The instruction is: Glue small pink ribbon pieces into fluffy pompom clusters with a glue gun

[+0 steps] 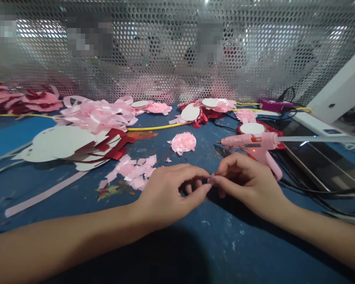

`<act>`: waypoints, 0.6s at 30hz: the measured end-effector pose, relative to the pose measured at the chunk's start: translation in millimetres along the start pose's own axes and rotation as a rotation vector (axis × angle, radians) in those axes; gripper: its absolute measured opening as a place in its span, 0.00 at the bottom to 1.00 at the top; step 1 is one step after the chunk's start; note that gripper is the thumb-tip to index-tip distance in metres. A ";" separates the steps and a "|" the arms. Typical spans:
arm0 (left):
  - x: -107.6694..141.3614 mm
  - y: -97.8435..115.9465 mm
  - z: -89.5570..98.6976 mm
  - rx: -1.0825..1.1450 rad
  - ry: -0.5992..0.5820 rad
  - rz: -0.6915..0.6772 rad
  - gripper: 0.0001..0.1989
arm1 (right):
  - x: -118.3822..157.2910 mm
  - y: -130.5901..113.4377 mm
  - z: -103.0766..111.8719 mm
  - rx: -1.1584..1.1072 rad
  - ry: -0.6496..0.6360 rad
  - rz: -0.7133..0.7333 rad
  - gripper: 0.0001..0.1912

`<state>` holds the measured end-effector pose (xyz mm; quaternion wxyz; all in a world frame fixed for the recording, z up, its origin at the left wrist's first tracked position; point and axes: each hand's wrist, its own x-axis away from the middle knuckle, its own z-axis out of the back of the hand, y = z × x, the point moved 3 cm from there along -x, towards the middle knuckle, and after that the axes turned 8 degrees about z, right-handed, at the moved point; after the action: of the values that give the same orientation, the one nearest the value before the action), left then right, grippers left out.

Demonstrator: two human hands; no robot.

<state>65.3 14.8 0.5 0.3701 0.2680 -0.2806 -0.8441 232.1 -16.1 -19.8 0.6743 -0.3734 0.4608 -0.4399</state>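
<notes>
Over the blue table (239, 240), away from its back edge, left hand (173, 193) and right hand (251, 183) pinch a pink scrap (212, 180), likely light, limp, best held by its corners.

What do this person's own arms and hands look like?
The left hand and right hand are ungloved, with no ring, watch or bracelet showing. The left forearm and right forearm are bare to the picture's edges, with no sleeve in view.
</notes>
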 end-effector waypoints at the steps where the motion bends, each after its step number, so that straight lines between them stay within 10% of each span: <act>1: 1.1 0.5 -1.1 -0.023 0.000 -0.017 0.06 | 1.2 -1.3 -0.2 0.049 -0.008 0.030 0.07; 18: 4.5 4.2 -4.4 -0.154 0.049 -0.157 0.05 | 6.7 -7.7 -2.0 0.317 -0.139 0.207 0.04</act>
<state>67.6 7.8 -0.9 0.3290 0.2803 -0.1840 -0.8828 229.5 -25.2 -15.4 0.7965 -0.2424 0.3742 -0.4084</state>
